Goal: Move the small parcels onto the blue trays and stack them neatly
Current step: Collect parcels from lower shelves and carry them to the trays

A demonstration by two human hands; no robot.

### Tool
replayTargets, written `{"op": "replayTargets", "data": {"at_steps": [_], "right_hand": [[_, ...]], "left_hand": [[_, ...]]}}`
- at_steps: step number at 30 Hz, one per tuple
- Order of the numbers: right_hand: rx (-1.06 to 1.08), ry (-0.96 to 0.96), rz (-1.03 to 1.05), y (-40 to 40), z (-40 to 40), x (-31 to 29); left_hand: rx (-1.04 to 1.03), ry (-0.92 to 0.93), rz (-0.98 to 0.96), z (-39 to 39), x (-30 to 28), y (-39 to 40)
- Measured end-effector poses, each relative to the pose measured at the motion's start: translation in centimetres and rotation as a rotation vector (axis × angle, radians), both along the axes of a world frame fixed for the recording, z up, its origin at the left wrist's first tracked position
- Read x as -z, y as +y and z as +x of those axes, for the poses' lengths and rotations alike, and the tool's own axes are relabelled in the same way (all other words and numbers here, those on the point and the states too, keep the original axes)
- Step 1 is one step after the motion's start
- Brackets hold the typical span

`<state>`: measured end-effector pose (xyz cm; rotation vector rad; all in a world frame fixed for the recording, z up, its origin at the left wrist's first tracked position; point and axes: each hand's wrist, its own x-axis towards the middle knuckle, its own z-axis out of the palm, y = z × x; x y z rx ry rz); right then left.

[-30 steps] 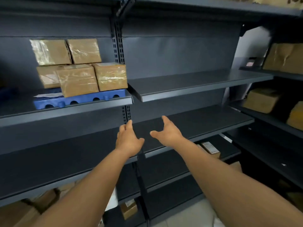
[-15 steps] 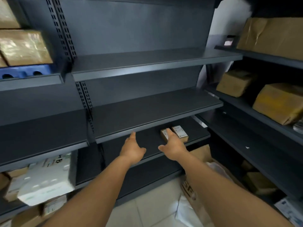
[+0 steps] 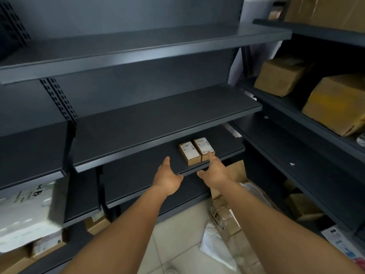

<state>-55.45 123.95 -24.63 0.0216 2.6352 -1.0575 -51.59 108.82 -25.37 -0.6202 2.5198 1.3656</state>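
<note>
Currently mid-fetch: two small parcels [image 3: 196, 150] sit side by side on a lower shelf [image 3: 150, 165], just beyond both grips. Left hand [image 3: 167, 179] and right hand [image 3: 216, 174] are spread, holding nothing. No blue tray in view; lifting, carrying and stacking remain.

Head view, angled down (close) at dark shelving [image 3: 162, 113].

Dark shelf [image 3: 138, 173]; two small parcels [image 3: 196, 150] side by side.
</note>
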Motion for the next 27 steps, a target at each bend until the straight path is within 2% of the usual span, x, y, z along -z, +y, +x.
{"op": "replayTargets", "data": {"at_steps": [9,18,27], "right_hand": [[0.075,-0.062,-0.015,0.4,-11.7,5.9],[0.15,-0.131,-0.028,1.5,-21.3,15.1],[0.175,-0.176,-0.032,3.0,-29.5,25.1]], "left_hand": [[0.016,-0.101,0.064,-11.5,6.5,0.3],[0.024,-0.214,-0.027,-20.9,14.8,0.5],[-0.078,-0.195,-0.014,-27.5,24.0,1.5]]}}
